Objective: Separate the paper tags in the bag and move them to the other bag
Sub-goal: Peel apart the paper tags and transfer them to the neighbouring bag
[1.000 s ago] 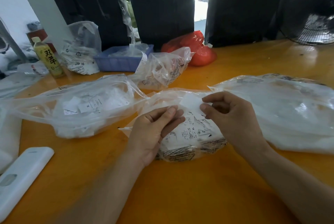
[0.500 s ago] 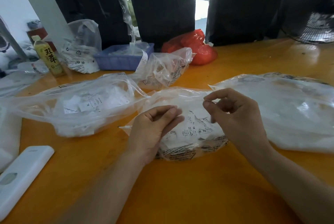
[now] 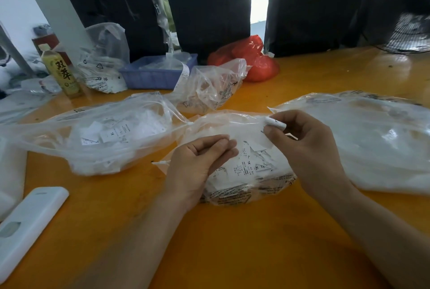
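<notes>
Between the right hand's (image 3: 309,149) fingers (image 3: 271,129), a small paper tag (image 3: 277,123) is pinched above the source bag (image 3: 246,172). Left hand (image 3: 197,163) hovers loosely curled, holding nothing. Stuck tags may travel together unseparated, or flutter onto the tabletop (image 3: 232,242) short of the left bag (image 3: 93,135).

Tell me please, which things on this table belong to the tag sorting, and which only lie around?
Job: right hand pinching a paper tag; left hand; middle bag of tags; left bag.

Lying about: tea bottle, blue basket, red bag, white remote.
</notes>
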The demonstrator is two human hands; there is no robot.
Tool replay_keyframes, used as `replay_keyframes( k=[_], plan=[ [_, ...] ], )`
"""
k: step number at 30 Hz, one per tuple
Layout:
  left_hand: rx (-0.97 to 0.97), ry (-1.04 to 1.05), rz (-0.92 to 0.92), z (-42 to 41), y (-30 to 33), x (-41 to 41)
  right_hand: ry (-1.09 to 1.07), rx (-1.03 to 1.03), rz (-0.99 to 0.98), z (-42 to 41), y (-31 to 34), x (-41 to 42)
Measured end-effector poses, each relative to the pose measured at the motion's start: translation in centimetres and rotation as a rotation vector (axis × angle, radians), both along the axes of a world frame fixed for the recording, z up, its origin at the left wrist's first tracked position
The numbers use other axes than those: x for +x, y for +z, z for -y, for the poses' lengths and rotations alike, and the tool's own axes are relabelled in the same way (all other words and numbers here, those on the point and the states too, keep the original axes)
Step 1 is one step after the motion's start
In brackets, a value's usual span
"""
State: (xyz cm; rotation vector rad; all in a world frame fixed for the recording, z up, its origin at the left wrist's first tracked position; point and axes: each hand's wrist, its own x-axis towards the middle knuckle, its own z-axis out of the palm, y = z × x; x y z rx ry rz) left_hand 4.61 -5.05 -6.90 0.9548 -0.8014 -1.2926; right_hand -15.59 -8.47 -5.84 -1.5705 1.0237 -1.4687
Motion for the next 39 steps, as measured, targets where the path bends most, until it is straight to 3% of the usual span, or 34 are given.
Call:
replay_keyframes(
  k=[6, 13, 28, 39],
  plan=[
    [-0.026, -0.013, 0.043, -0.02, -0.08, -0.10, 0.063, 0.006, -0.019, -0.15, -0.09, 0.27],
    [-0.063, -0.025, 0.142, -0.23, -0.09, -0.15, -0.031, -0.086, -0.139, -0.13, 0.00, 0.20],
    [-0.122, -0.033, 0.367, -0.45, -0.20, -0.27, -0.009, -0.185, -0.222, -0.40, -0.04, 0.45],
    [-0.140, 0.012, 0.519, -0.35, -0.46, 0.03, -0.048, -0.232, -0.396, -0.12, -0.19, 0.32]
  ],
)
